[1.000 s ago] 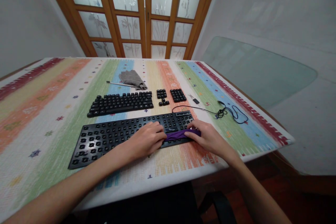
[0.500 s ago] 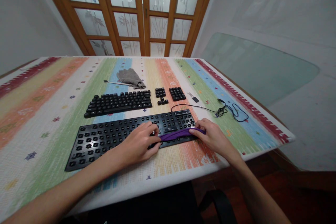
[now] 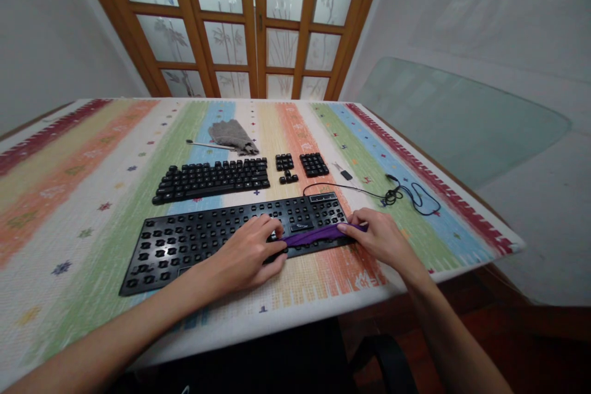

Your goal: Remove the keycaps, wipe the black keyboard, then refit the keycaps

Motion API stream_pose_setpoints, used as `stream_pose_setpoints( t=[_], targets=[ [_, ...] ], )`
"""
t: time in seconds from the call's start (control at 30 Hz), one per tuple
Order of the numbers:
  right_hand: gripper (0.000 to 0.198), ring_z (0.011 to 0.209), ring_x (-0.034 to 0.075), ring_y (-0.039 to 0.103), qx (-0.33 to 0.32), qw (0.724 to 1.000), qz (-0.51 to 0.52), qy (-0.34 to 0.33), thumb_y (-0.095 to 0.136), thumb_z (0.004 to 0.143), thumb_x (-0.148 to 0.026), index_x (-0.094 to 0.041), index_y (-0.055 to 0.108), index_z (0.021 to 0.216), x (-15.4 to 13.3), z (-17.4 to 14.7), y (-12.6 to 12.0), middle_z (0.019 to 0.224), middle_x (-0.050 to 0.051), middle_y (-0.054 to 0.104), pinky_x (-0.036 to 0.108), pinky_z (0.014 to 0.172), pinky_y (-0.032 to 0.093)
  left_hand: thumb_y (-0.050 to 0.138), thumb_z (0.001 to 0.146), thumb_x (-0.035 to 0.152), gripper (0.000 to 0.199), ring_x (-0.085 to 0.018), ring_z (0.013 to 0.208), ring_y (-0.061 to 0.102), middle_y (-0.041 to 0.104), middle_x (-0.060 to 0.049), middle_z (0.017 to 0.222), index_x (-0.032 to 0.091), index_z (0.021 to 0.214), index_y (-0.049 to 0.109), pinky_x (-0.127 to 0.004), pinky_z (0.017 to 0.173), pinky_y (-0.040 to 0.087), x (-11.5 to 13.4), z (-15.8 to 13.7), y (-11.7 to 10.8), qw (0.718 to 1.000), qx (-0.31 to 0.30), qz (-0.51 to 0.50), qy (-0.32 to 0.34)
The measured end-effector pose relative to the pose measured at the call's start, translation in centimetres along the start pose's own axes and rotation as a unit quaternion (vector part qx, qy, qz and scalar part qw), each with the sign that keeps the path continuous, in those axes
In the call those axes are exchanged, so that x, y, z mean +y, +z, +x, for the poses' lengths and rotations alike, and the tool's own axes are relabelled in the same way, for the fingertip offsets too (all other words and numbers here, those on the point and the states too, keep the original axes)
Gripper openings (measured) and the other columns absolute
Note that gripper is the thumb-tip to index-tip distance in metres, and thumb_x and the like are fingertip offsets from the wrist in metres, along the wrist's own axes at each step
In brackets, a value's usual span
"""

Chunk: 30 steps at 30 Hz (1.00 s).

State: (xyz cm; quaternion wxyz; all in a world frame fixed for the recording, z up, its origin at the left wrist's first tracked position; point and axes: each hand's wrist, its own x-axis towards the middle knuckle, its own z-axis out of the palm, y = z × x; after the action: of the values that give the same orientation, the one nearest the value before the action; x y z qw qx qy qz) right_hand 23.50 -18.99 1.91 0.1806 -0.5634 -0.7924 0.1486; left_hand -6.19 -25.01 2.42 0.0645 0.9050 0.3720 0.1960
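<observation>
The purple cloth (image 3: pixel 311 235) stretches over the near right part of the keyboard (image 3: pixel 187 237), drawn fairly straight because I pinch it toward both ends: my left hand (image 3: pixel 252 247) grips one, my right hand (image 3: pixel 379 235) the other. Just beyond, loose keycaps (image 3: pixel 212 180) sit in blocks, likely grouped to keep their layout. The looped cable (image 3: pixel 392 197) lies right on the table (image 3: pixel 101 175), seemingly aside from my grip.
</observation>
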Motion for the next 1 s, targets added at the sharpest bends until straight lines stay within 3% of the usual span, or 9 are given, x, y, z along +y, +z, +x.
stream_pose_setpoints(
  t=[0.8,1.0],
  targets=[
    [0.036,0.063,0.018,0.059,-0.008,0.991,0.13,0.018,0.062,0.081,-0.046,-0.02,0.054,0.057,1.5,0.2,-0.2,0.074,0.006,0.073,0.03,0.06,0.04,0.052,0.093,0.025,0.02,-0.024,0.09,0.048,0.058,-0.01,0.1,0.016,0.094,0.071,-0.039,0.079,0.043,0.3,1.4,1.0,0.998,-0.005,0.051,0.039],
    [0.036,0.059,0.017,0.053,0.002,0.984,0.178,0.024,0.061,0.08,-0.048,-0.021,0.05,0.059,2.7,0.4,-0.1,0.059,0.001,0.061,0.028,0.057,0.039,0.053,0.093,0.027,0.021,-0.024,0.092,0.048,0.057,-0.01,0.102,0.017,0.1,0.07,-0.038,0.081,0.044,0.4,2.1,1.2,0.999,-0.012,0.037,0.038]
  ],
)
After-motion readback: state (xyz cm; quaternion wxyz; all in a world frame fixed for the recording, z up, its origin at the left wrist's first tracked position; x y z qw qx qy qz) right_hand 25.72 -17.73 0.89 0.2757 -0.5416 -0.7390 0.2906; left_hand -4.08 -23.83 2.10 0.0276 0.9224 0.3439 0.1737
